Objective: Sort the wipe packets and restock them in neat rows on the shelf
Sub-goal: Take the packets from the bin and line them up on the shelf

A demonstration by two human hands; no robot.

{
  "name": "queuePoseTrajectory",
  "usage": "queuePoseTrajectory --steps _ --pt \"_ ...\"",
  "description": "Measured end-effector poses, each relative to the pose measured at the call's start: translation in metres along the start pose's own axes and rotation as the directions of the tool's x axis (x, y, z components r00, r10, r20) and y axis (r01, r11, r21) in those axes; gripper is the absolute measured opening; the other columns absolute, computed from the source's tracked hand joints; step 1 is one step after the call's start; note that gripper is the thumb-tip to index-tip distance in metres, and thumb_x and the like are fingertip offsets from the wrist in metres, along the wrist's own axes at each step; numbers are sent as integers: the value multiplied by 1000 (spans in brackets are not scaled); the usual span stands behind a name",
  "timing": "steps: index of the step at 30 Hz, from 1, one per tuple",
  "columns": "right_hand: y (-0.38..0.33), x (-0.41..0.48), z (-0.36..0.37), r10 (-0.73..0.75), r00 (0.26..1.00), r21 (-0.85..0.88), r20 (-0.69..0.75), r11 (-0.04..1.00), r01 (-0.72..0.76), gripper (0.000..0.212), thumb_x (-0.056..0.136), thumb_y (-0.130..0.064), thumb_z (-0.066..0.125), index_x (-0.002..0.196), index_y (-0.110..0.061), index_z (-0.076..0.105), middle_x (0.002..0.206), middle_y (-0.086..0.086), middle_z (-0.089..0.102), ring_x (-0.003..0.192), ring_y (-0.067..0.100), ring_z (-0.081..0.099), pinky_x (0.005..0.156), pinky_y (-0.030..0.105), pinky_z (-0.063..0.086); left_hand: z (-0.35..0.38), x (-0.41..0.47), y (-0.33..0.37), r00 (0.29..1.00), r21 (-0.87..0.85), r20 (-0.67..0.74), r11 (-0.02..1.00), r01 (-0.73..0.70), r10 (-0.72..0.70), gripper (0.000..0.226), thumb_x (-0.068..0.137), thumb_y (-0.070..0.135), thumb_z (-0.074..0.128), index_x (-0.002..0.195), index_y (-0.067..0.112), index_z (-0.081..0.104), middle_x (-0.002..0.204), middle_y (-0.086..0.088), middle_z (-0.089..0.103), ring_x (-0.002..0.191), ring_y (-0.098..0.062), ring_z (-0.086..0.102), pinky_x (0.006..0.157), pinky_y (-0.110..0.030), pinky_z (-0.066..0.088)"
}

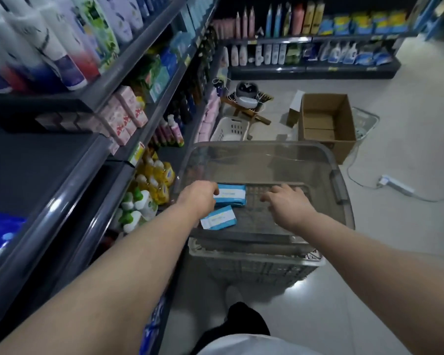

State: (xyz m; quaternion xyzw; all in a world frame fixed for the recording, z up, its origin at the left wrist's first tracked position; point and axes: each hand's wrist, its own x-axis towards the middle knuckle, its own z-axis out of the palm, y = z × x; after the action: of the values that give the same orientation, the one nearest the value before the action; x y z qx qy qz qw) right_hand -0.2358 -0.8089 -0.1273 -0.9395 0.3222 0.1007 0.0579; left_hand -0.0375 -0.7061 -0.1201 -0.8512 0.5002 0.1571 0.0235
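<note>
The far wipe packet (231, 198) lies on the bottom of the clear bin (341, 185), and the left hand (199, 199) pinches its left end. The near wipe packet (219, 221) lies just beside it. The right hand (286, 204) hovers apart over the bin with its fingers spread and holds nothing. The shelf (69, 175) stands to the left.

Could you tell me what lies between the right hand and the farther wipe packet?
The head view shows only bare bin floor between right hand and farther wipe packet.
</note>
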Motion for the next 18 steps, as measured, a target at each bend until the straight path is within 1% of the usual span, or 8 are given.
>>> queuePoseTrajectory --steps 2,5,7,10,14,18 --pt "3 32 11 23 997 24 79 999 -25 41 94 -20 47 134 -30 48 131 1 50 123 23 42 98 43 37 14 31 -10 996 -13 86 1000 15 -14 30 90 22 61 119 26 61 122 -5 62 108 -25 60 81 -30 48" --pt "8 76 30 38 986 43 164 998 -46 41 94 -20 46 134 -29 48 135 2 48 127 24 39 99 43 36 33 68 -19 977 -6 207 999 42 -39 30 91 20 58 121 22 60 122 -8 61 109 -26 60 85 -34 51" --pt "10 101 44 31 976 57 213 997 -44 42 93 -21 48 134 -27 49 137 3 47 130 24 38 99 43 36 47 87 -22 960 -5 272 997 73 -69 30 91 17 56 120 18 59 120 -9 62 108 -27 61 85 -37 52" --pt "14 140 66 -9 962 65 274 998 -10 44 93 -20 48 136 -26 46 136 3 49 129 24 38 98 42 37 70 109 -29 925 -17 358 990 140 -125 30 90 15 57 120 17 59 119 -10 62 107 -28 61 85 -37 52" --pt "8 194 93 -93 945 94 314 993 67 44 91 -18 46 135 -24 47 134 5 49 127 26 39 100 42 38 103 129 -36 903 -30 393 979 202 -174 34 89 8 56 122 15 58 120 -11 61 108 -30 61 86 -38 52" --pt "-4 235 122 -161 917 166 365 980 106 50 89 -20 52 138 -19 41 141 7 42 131 28 36 104 43 34 130 145 -38 885 -65 419 966 252 -202 38 88 10 54 126 14 56 125 -11 60 115 -31 57 95 -39 49"
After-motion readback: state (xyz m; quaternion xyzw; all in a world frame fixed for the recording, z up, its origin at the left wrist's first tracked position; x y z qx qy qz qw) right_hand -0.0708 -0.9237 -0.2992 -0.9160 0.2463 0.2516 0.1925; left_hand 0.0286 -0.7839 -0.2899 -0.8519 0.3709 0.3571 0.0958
